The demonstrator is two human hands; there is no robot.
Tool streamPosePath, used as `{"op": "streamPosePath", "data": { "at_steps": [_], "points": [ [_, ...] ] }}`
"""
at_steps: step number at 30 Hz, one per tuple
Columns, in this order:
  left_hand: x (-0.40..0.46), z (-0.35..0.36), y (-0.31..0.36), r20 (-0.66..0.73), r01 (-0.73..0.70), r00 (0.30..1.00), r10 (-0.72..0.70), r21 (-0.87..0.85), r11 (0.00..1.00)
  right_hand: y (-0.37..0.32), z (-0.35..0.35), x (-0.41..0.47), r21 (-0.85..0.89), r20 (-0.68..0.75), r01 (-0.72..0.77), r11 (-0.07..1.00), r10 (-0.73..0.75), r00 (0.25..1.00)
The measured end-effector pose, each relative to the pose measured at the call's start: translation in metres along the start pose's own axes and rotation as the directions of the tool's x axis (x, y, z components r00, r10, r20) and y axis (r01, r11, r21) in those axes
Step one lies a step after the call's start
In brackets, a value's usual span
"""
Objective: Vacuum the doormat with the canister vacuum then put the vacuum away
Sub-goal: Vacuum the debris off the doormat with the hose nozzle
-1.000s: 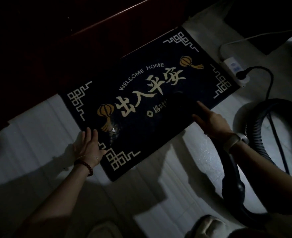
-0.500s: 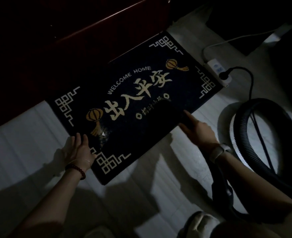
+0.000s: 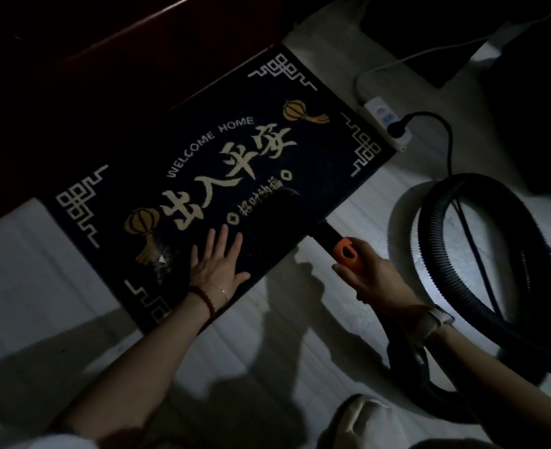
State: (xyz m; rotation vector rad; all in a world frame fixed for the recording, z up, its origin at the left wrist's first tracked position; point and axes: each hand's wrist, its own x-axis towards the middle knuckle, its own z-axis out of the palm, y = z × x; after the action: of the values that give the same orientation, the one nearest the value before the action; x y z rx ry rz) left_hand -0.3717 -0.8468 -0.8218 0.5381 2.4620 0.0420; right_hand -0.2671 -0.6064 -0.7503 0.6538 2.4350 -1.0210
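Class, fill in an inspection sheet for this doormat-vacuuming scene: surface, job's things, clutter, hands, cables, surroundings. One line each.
Surface: pale tiled floor, dimly lit, with hard shadows.
Job's things: dark doormat lies flat; black nozzle rests on it; ribbed hose loops on the floor at right.
Clutter: pale specks on the mat near the lower lantern print.
Hands: left hand presses flat on the mat, fingers spread; right hand grips the orange handle.
Cables: black cord plugged into a white power strip; a white lead runs off from the strip.
Surroundings: dark red door along the mat's far edge.
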Motion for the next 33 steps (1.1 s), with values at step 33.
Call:
{"op": "streamPosePath", "data": {
  "at_steps": [33],
  "points": [
    [0.005,-0.006,0.013,0.031,0.087,0.996,-0.086,-0.013,0.996,0.024,-0.016,-0.016,-0.191,0.036,0.163,0.968,-0.159,0.987]
  ]
}}
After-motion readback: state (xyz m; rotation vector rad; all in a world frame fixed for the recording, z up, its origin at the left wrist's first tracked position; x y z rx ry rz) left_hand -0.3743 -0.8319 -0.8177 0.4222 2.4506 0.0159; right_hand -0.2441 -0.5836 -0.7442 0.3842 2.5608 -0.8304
